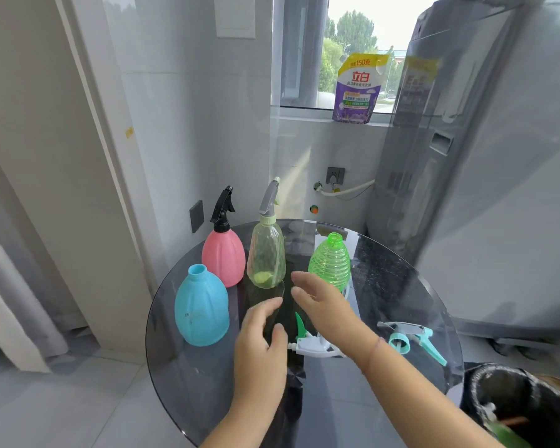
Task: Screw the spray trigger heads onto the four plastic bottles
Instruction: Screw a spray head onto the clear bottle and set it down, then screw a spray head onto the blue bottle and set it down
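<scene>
Left to right on the round glass table (188,376): blue bottle (201,310) at 9 o'clock, neck open, no head; pink bottle (223,258) at about 10 o'clock, black trigger head (223,206) already on; clear bottle (266,255) at 12 o'clock, grey trigger head (269,198) on; green bottle (330,263) at about 1 o'clock, neck open. So by my count two done, two left. Loose heads: white-and-green trigger head (307,342) lies flat near table centre, long axis roughly 9-to-3, green lever sticking up toward 11 o'clock, partly hidden under the right wrist; teal trigger head (413,339) lies flat at 3 o'clock, long axis running 10-to-4, collar toward the centre. Left hand (262,347) hovers over the centre, fingers loosely curled and apart, gripping nothing, thumb just beside the white head's nozzle end at its 3 o'clock. Right hand (324,307) reaches forward toward 12 o'clock, palm down, fingers spread and slack, empty, fingertips near the green bottle's base, not clearly touching it. Key relation: the white head sits directly beneath and behind the right palm, at 6 o'clock from its fingertips; left hand looks nearer to it, right hand nearer the green bottle. Likely next: green bottle plus white head. Both forearms enter from 6 o'clock, right crossing over the white head
</scene>
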The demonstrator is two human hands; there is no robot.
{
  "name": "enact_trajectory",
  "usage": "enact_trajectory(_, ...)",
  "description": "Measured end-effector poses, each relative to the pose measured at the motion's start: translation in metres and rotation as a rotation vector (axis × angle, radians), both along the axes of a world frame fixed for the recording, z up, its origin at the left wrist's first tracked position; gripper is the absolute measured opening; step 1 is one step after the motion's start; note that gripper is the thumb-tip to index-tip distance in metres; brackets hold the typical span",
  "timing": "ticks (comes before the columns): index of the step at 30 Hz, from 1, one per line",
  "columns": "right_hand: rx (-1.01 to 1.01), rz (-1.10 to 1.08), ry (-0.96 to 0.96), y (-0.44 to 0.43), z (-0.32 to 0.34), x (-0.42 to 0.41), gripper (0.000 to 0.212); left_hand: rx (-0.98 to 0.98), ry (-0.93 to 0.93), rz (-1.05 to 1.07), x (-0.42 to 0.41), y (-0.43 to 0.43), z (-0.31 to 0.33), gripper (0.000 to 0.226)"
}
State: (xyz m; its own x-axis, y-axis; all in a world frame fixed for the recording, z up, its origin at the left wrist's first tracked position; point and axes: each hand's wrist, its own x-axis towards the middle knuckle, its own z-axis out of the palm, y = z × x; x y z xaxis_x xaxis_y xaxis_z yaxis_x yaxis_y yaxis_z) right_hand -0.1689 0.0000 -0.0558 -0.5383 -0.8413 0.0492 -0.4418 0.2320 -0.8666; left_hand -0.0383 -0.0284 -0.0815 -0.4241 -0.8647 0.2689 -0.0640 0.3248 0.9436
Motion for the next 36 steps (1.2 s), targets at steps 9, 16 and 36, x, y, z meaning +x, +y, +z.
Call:
enact_trajectory(9,-0.019,-0.419,0.073,0.122,-0.007,-0.036,0.029,0.038,-0.042,0.374,0.065,-0.076,0.001,0.116)
enact_trajectory(16,0.189,-0.569,0.223,0.145,-0.023,-0.054,0.014,0.158,-0.121,0.18,0.061,-0.106,-0.027,0.127)
enact_trajectory(36,0.631,-0.653,0.278,0.107,-0.015,-0.05,0.041,-0.025,-0.075,-0.18,0.037,0.014,-0.008,0.094)
